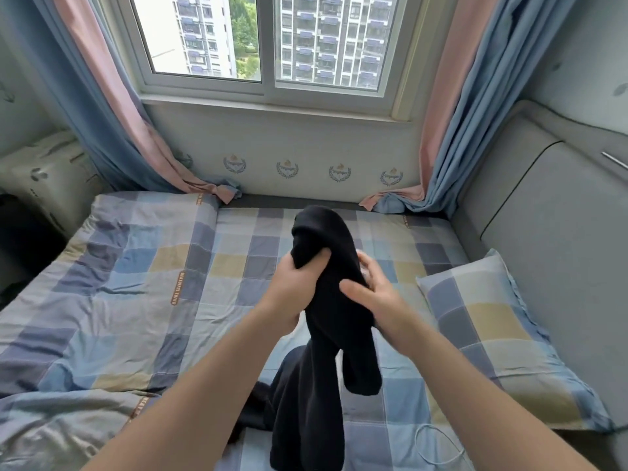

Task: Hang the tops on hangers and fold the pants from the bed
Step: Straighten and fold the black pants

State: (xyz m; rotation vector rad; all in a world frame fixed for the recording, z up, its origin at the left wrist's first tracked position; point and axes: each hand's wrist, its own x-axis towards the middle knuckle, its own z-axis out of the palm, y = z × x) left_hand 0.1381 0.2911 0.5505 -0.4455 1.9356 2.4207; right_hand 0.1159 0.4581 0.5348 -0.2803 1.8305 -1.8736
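1. Black garment (328, 300) is bunched up, cannot tell if top or pants. Its lower end is cut off by the bottom frame edge.
2. Left hand (295, 283) grips the garment's upper part, thumb across the front. The other fingers are hidden behind the cloth.
3. Right hand (377, 294) pinches the same fold, thumb in front, fingers (367, 265) partly hidden behind.
4. Garment is held up over the middle of the bed (119, 266), with a dark heap on the sheet by the near edge.
5. Cloth looks thick, matte and soft, with a rounded hump above the hands and long limp folds below.
6. Sheet is wrinkled, checked blue, grey and yellow. Matching pillow (492, 334) lies at the right edge beside a grey padded headboard (543, 249).
7. Thin white cord (417, 440) lies looped near the near right corner.
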